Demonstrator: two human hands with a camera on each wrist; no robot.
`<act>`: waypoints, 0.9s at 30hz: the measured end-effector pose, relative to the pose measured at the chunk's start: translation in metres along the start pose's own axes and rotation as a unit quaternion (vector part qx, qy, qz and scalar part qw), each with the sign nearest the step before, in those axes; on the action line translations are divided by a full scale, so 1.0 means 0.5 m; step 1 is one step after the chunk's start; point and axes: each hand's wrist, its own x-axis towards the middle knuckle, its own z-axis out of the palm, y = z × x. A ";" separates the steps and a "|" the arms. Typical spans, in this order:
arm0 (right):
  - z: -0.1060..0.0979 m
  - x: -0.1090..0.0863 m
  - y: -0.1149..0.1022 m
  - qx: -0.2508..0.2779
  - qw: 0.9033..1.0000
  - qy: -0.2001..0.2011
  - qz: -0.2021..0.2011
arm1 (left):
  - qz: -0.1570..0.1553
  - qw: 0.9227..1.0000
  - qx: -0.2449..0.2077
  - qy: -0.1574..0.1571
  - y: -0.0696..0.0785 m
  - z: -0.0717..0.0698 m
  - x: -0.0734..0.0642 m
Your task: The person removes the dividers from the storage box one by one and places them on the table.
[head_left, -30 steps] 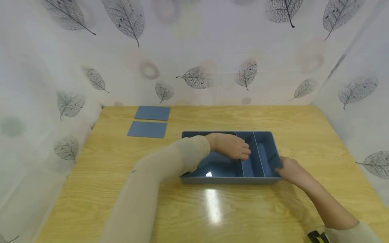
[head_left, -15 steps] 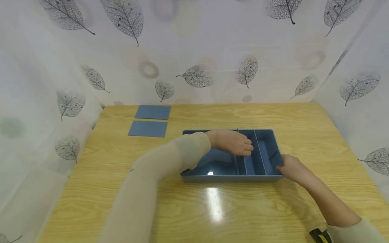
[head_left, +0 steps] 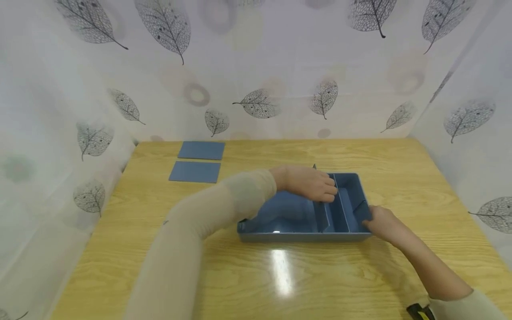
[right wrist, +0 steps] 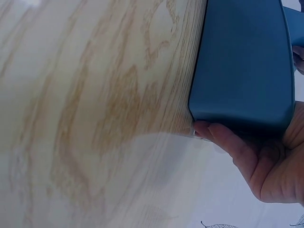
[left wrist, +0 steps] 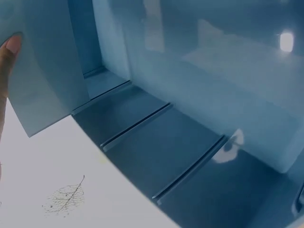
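A blue rectangular organizer tray [head_left: 304,238] stands on the wooden table. My left hand [head_left: 310,183] is over the tray and pinches a flat blue divider panel [head_left: 321,216]. In the left wrist view a fingertip [left wrist: 13,43] lies on the face of that divider [left wrist: 45,71], whose lower edge is raised above the slotted tray wall. Another divider [head_left: 342,204] stands in the tray, to the right of the held one. My right hand [head_left: 386,226] grips the tray's right end, its fingers curled round the corner in the right wrist view.
Two loose blue panels [head_left: 201,150] lie flat one behind the other at the back left of the table [head_left: 172,266]. A pale leaf-printed curtain [head_left: 280,58] encloses the back and sides. Narrow slots [left wrist: 137,124] run along the tray's inner wall.
My left hand has risen and moved slightly right, lifting the divider out of its place so that its far corner shows above the rim. The right hand has kept its grip on the tray.
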 end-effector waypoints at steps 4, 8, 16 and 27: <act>0.012 0.007 0.016 0.014 1.000 0.005 -0.002 | 0.007 1.000 0.007 0.018 -0.004 -0.010 -0.005; 0.029 0.013 0.029 0.019 0.999 0.022 -0.017 | 0.010 0.999 0.009 0.047 -0.005 -0.025 -0.016; 0.016 -0.001 0.002 -0.005 1.000 0.018 -0.006 | -0.004 0.996 -0.013 0.093 -0.013 -0.056 -0.041; 0.000 -0.013 -0.011 -0.006 1.000 0.027 -0.013 | -0.080 0.995 0.004 0.060 -0.009 -0.089 -0.087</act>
